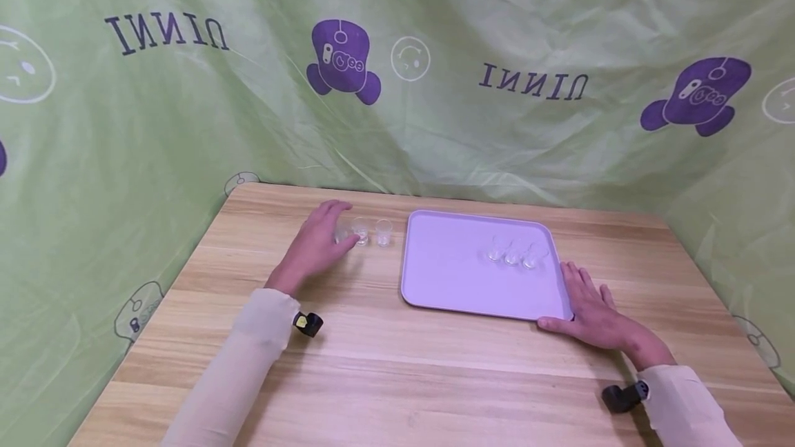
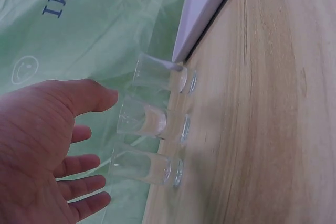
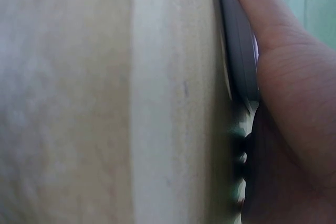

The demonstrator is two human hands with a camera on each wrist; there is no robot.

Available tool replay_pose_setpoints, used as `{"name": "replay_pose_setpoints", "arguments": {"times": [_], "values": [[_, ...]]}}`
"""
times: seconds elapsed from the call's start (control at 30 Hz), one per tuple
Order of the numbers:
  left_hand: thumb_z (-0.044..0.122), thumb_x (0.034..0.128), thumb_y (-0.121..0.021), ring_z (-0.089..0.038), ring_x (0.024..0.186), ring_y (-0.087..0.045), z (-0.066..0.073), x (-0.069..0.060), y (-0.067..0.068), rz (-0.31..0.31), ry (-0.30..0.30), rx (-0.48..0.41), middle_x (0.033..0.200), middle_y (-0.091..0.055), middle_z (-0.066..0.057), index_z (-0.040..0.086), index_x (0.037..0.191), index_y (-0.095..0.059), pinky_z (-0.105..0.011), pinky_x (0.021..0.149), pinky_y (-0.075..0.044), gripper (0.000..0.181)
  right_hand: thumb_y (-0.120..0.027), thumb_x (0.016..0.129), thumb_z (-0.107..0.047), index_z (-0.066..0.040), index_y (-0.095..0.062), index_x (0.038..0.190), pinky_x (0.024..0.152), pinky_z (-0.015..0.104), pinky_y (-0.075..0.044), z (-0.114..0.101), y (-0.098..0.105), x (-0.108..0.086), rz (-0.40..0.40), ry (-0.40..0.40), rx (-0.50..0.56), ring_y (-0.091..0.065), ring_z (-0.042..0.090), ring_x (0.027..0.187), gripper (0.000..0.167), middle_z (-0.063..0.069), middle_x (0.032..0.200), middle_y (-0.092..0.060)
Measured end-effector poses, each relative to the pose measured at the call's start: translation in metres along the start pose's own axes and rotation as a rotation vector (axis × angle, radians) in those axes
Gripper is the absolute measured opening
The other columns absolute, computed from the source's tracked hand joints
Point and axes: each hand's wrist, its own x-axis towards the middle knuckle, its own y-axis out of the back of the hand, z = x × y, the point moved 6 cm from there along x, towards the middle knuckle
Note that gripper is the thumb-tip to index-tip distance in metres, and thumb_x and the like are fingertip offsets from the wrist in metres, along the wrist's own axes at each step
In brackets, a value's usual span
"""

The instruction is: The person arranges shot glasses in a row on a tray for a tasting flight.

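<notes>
Three small clear shot glasses stand upright in a row left of the lilac tray (image 1: 447,274): a right one (image 1: 384,234), a middle one (image 1: 361,233) and a left one (image 2: 139,166), which is partly behind the hand in the head view. My left hand (image 1: 315,245) is beside this row, thumb and fingers spread; the left wrist view shows a gap between it and the glasses. On the right part of the tray sit three more shot glasses (image 1: 512,255). My right hand (image 1: 593,316) rests against the tray's front right corner, thumb at the front edge, fingers along the right side.
The wooden table (image 1: 373,371) ends at a green printed curtain (image 1: 435,143) behind and at both sides. A small black camera (image 1: 308,323) is worn at the left wrist and another (image 1: 624,396) at the right wrist.
</notes>
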Motion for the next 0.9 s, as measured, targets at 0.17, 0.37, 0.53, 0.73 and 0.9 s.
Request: {"name": "replay_pose_setpoints", "arguments": {"times": [0.17, 0.37, 0.53, 0.73, 0.9], "values": [[0.029, 0.0978, -0.072, -0.035, 0.144, -0.036, -0.007, 0.001, -0.002, -0.035, 0.029, -0.035, 0.155, -0.041, -0.016, 0.004, 0.154, -0.041, -0.052, 0.118, -0.030, 0.068, -0.075, 0.090, -0.048, 0.009, 0.007, 0.158, 0.107, 0.080, 0.007, 0.000, 0.001, 0.001, 0.003, 0.007, -0.005, 0.007, 0.059, 0.147, 0.121, 0.041, 0.161, 0.005], [0.028, 0.0991, -0.070, -0.036, 0.145, -0.036, -0.014, 0.002, -0.006, -0.068, 0.074, -0.069, 0.157, -0.040, -0.018, 0.005, 0.156, -0.038, -0.053, 0.119, -0.029, 0.069, -0.074, 0.090, -0.050, 0.009, 0.008, 0.158, 0.108, 0.080, 0.007, 0.000, 0.001, 0.002, -0.006, -0.009, 0.000, 0.008, 0.059, 0.147, 0.122, 0.040, 0.161, 0.006], [0.025, 0.0989, -0.070, -0.037, 0.143, -0.038, -0.018, 0.003, -0.008, -0.075, 0.090, -0.070, 0.155, -0.041, -0.020, 0.004, 0.156, -0.037, -0.053, 0.118, -0.030, 0.069, -0.074, 0.090, -0.051, 0.009, 0.009, 0.158, 0.108, 0.079, 0.007, 0.001, 0.000, 0.003, -0.023, -0.028, 0.008, 0.011, 0.057, 0.148, 0.123, 0.040, 0.161, 0.007], [0.020, 0.0986, -0.068, -0.041, 0.139, -0.042, -0.024, 0.003, -0.010, -0.079, 0.115, -0.072, 0.150, -0.046, -0.024, 0.001, 0.156, -0.036, -0.055, 0.116, -0.032, 0.068, -0.074, 0.090, -0.051, 0.008, 0.009, 0.158, 0.108, 0.079, 0.008, 0.002, -0.001, 0.003, -0.025, -0.031, 0.009, 0.011, 0.056, 0.148, 0.123, 0.040, 0.161, 0.007], [0.017, 0.0983, -0.067, -0.042, 0.134, -0.048, -0.028, 0.004, -0.013, -0.087, 0.127, -0.069, 0.145, -0.051, -0.026, 0.000, 0.155, -0.037, -0.056, 0.113, -0.036, 0.067, -0.074, 0.090, -0.051, 0.008, 0.009, 0.159, 0.108, 0.079, 0.009, 0.003, -0.001, 0.002, -0.024, -0.029, 0.014, 0.012, 0.057, 0.148, 0.122, 0.040, 0.161, 0.007]]}}
